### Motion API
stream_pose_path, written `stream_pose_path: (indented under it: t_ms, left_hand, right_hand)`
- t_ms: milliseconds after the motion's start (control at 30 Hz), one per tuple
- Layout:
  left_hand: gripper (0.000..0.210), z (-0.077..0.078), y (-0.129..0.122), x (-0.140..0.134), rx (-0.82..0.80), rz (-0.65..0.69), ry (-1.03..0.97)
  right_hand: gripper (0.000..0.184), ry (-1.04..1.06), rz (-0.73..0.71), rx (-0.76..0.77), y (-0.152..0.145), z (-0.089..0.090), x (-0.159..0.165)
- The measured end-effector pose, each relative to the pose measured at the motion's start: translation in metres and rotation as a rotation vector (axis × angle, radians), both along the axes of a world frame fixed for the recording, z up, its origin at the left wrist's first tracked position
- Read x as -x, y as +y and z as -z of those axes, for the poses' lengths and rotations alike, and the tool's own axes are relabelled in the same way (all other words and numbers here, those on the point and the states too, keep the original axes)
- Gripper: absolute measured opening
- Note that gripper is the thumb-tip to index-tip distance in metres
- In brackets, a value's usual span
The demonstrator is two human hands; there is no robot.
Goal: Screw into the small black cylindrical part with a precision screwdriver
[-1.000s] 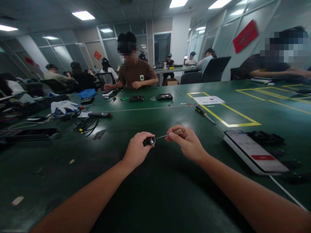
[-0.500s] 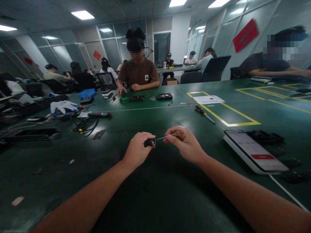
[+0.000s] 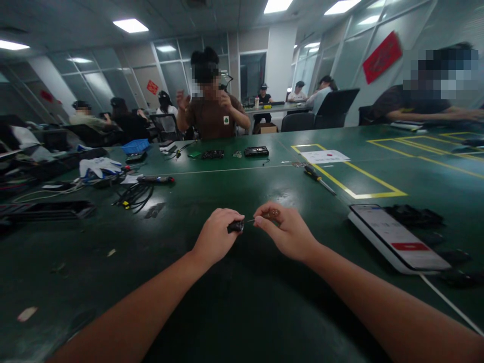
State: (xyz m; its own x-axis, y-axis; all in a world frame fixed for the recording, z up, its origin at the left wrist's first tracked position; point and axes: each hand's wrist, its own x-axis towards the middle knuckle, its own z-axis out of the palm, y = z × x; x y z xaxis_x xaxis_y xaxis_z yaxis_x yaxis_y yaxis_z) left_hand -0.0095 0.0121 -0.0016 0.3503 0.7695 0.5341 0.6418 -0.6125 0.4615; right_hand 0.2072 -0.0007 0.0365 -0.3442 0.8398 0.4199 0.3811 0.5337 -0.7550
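My left hand (image 3: 216,236) is closed around a short black cylindrical part (image 3: 236,226), its open end facing right. Most of that part is hidden by my fingers, and its kind does not show. In my right hand (image 3: 284,229) is a small screwdriver (image 3: 273,214) with an amber-brown handle, gripped between thumb and fingers. Its thin shaft points left at the end of the black part; whether the tip touches it I cannot tell. Both hands are just above the green table (image 3: 212,312).
To the right lie a phone (image 3: 397,237) on a white box and a yellow-black screwdriver (image 3: 319,179). Coiled black cables (image 3: 134,196), a pen-like tool (image 3: 156,179) and white gloves (image 3: 99,167) are at left. A co-worker (image 3: 214,113) sits opposite, behind black parts (image 3: 256,151).
The black part has turned slightly, showing less of its open end. My right hand has tilted a little with the screwdriver. The co-worker opposite has raised both hands off the table.
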Motion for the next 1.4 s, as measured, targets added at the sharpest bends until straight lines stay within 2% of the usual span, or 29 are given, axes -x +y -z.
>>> stream_pose_path:
  t_ms: [100,200,400,633,900,1067,1233,1333,1400]
  left_hand:
    - [0.033,0.0,0.001,-0.002,0.023,-0.005,0.012]
    - [0.033,-0.002,0.001,-0.003,0.05,-0.035,0.028]
    - [0.033,-0.006,-0.001,-0.002,0.114,-0.063,0.049]
    - [0.035,-0.01,-0.002,-0.001,0.191,-0.079,0.039]
    - [0.047,-0.011,-0.003,0.0,0.319,-0.027,0.205]
    - [0.048,-0.013,-0.01,-0.012,0.377,0.034,0.382]
    - [0.056,-0.018,-0.018,-0.03,0.367,-0.042,0.516]
    - [0.049,-0.018,-0.017,-0.043,0.287,-0.081,0.512]
    - [0.043,-0.015,-0.014,-0.051,0.221,-0.06,0.54]
  right_hand:
    - [0.009,-0.104,0.025,-0.086,-0.002,-0.002,0.0]
    - [0.01,-0.111,0.056,-0.103,-0.001,-0.001,-0.002]
    - [0.011,-0.056,0.093,-0.061,0.005,0.001,-0.005]
    - [0.01,-0.03,0.024,0.011,0.006,0.003,-0.006]
    - [0.016,0.057,0.26,-0.052,0.01,0.001,-0.008]
    - [0.017,0.125,0.285,-0.079,0.01,0.0,-0.01]
    - [0.016,0.115,0.288,-0.097,0.009,-0.001,-0.011]
    - [0.015,0.102,0.281,-0.105,0.007,-0.005,-0.011]
    - [0.014,0.095,0.277,-0.108,0.005,-0.007,-0.011]
